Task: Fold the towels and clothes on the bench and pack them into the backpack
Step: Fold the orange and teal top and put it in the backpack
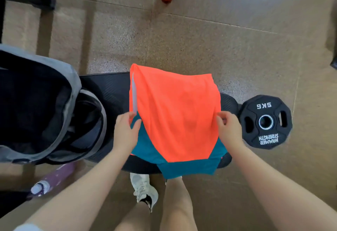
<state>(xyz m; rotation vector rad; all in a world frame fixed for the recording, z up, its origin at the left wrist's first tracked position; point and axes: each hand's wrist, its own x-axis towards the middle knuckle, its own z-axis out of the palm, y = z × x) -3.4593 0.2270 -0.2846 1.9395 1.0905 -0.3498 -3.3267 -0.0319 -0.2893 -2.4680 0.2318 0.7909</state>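
Orange towel [175, 114] mid-fold on table [107, 92]; we pinched both edges, left hand [125, 132], right hand [228, 130]; next needed folding over, then backpack [45, 103].

Bright, soft, perhaps slightly motion-blurred; fisheye-bent edges.

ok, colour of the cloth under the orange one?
Teal, seen in the head view.
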